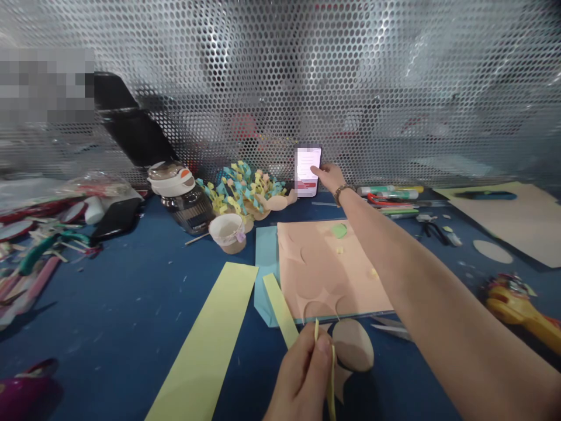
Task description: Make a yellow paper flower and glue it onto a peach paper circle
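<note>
A person's two bare hands work with paper on a blue bench. The left hand pinches a thin, pale-yellow paper strip between its fingers; one end pokes up past the fingertips, and the rest hangs down beside the thumb. The right hand reaches forward, one finger at the lit screen of an upright smartphone; whether its other fingers grip the edge, I cannot tell.

The paper work looks partly done. Behind a small white cup stands a bushy cluster of small yellow, blue and peach paper pieces, and a peach paper sheet shows curved cut-outs. Apparently left to shape are the held strip, a narrow flat yellow strip just beyond the left hand, and a wide pale-yellow paper band to its left.
</note>
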A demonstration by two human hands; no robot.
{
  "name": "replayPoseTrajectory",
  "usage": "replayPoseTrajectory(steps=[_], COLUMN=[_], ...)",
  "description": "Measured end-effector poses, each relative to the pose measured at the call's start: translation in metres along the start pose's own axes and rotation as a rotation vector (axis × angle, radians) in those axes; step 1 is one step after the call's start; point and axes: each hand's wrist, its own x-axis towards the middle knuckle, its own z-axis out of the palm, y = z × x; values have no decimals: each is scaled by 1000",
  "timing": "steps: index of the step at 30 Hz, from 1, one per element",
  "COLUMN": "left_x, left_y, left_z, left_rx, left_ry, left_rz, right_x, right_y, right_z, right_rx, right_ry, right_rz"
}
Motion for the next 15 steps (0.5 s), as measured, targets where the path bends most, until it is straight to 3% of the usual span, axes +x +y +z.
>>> replayPoseTrajectory(steps=[15], left_x=[1], left_y=[-3], left_z=[-2], left_rx=[163], left_ry=[-35], left_rz=[-16], right_x=[10], right_y=[0], right_z=[-6], right_rx=[34], right_ry=[8], right_rz=[31])
